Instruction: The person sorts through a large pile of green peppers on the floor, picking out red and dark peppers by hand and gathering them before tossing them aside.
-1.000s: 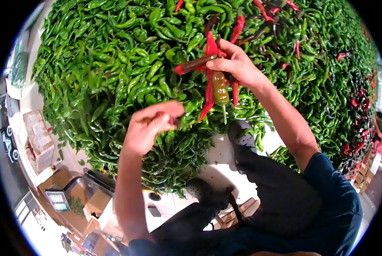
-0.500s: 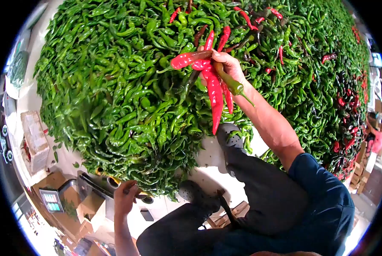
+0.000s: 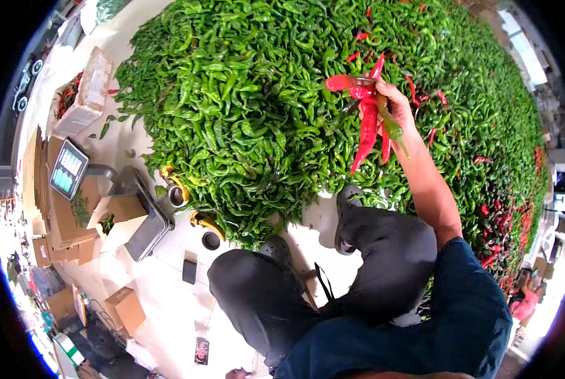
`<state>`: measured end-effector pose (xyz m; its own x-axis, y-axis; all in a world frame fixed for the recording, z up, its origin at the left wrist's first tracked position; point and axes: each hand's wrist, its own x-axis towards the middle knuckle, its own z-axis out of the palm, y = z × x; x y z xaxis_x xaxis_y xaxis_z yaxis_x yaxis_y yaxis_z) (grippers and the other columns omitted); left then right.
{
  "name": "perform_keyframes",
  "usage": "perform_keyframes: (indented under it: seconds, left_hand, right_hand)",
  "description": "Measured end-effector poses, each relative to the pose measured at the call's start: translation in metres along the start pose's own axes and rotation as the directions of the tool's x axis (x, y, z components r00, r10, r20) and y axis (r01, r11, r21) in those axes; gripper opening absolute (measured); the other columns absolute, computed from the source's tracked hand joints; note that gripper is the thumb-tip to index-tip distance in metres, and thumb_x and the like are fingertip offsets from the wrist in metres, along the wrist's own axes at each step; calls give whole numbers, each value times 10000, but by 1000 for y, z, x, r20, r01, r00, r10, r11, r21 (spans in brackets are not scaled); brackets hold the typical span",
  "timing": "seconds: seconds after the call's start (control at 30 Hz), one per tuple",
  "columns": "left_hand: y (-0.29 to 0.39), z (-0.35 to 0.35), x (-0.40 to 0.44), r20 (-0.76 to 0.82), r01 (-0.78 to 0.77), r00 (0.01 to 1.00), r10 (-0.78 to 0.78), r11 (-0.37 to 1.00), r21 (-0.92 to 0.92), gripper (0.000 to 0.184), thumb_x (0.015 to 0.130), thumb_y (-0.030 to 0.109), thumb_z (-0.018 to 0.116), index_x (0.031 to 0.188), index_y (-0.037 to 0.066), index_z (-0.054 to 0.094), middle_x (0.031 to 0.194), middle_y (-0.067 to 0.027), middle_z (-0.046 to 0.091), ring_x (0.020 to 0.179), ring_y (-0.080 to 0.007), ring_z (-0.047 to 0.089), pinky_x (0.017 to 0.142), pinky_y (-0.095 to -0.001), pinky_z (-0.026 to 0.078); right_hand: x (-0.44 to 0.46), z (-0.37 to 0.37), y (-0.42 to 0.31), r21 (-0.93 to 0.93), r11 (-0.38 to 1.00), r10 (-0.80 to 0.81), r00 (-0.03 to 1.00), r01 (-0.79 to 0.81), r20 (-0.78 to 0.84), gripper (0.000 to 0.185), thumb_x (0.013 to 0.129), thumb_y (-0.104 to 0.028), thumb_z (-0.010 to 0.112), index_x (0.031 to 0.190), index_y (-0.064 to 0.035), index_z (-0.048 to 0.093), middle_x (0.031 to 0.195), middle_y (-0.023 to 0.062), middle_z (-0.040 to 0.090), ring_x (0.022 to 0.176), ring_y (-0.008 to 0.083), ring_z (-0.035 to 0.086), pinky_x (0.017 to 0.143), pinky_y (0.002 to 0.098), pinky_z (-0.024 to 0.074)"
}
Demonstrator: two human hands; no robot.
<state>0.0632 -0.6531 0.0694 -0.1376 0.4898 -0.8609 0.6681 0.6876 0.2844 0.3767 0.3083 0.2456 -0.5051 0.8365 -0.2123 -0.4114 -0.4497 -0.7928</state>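
My right hand (image 3: pixel 393 104) is closed round a bunch of chili peppers (image 3: pixel 369 126), held above the heap. Most of the bunch is red; one pepper is green-brown, and another is red with a dark end. Beneath and around it spreads a large pile of green chili peppers (image 3: pixel 251 114), with red ones (image 3: pixel 411 91) scattered near my right hand. Of my left hand (image 3: pixel 237 374) only a sliver shows at the bottom edge, beside my leg, and its fingers cannot be made out.
A white foam box (image 3: pixel 93 95) with red chilies stands at the left. Near it are a lit scale display (image 3: pixel 69 167), a black crate (image 3: pixel 150 221), tape rolls (image 3: pixel 210 239), a phone (image 3: pixel 189 271) and a cardboard box (image 3: pixel 125 309). Another person (image 3: pixel 527 302) is at far right.
The view has swung to the left, showing more floor. My left hand has dropped from beside the heap's near edge to the bottom of the view. My right hand still grips the bunch.
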Motion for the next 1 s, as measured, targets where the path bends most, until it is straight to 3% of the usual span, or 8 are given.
perform_keyframes:
  seconds: [0.03, 0.1, 0.17, 0.23, 0.3, 0.53, 0.7, 1.0]
  left_hand:
    - [24, 2, 17, 57, 225, 974, -218, 959, -171, 301, 806, 224, 749, 1006, 15, 665, 888, -133, 689, 850, -206, 687, 769, -345, 564]
    - [51, 1, 65, 92, 387, 920, -382, 841, -379, 296, 813, 221, 739, 1009, 13, 663, 890, -136, 688, 850, -210, 686, 769, -348, 562]
    - [81, -19, 107, 79, 388, 911, -405, 775, -499, 291, 820, 219, 729, 1011, 11, 661, 892, -139, 687, 851, -213, 685, 768, -350, 560]
    - [103, -36, 139, 61, 363, 913, -403, 734, -574, 286, 826, 216, 720, 1013, 9, 659, 893, -143, 686, 852, -217, 684, 768, -353, 558]
    - [119, -52, 166, 28, 316, 922, -386, 707, -633, 281, 833, 214, 710, 1015, 6, 657, 895, -146, 685, 852, -221, 683, 767, -355, 556]
    - [133, -58, 201, -19, 210, 947, -322, 662, -720, 267, 856, 205, 676, 1023, -1, 650, 902, -158, 682, 855, -233, 678, 766, -365, 549]
    - [114, -27, 186, -13, 197, 949, -316, 623, -757, 259, 872, 199, 651, 1029, -7, 645, 907, -166, 679, 856, -243, 675, 765, -371, 544]
    - [86, 38, 147, 21, 228, 935, -354, 556, -800, 248, 902, 188, 607, 1039, -17, 636, 915, -181, 675, 859, -259, 670, 763, -383, 535]
  right_hand:
    - [-7, 24, -7, -35, 999, -35, 999, 35, 4, 394, 841, -275, 654, 1169, -70, 583, 990, 93, 688, 749, 165, 653, 616, 294, 532]
    - [-22, 65, -22, -118, 986, -115, 993, 115, 10, 427, 856, -307, 642, 1203, -73, 556, 886, 90, 685, 611, 166, 641, 498, 277, 521]
    - [-30, 70, -34, -176, 983, -27, 996, 41, 83, 428, 856, -307, 640, 1217, -92, 559, 905, 59, 694, 607, 147, 631, 453, 265, 466]
    - [-58, 123, -38, -174, 981, -79, 997, 79, 8, 454, 845, -286, 653, 1234, -74, 552, 978, 61, 694, 716, 162, 660, 577, 290, 527]
    - [-61, 126, -36, -132, 990, -26, 994, 41, 108, 480, 819, -188, 674, 1246, -21, 532, 1110, 116, 658, 1006, 235, 649, 924, 361, 509]
    - [-99, 160, -8, -264, 963, 82, 994, -62, 66, 349, 850, -174, 685, 1148, -74, 533, 1018, 57, 639, 873, 161, 635, 786, 325, 532]
    - [-128, 182, 11, -325, 942, 118, 988, -79, 103, 396, 838, -172, 666, 1182, -39, 522, 1085, 89, 632, 966, 205, 632, 884, 340, 510]
    - [-129, 185, 25, -418, 906, 79, 997, -68, 8, 308, 900, -214, 613, 1143, -38, 543, 1011, 151, 697, 799, 191, 662, 749, 336, 553]
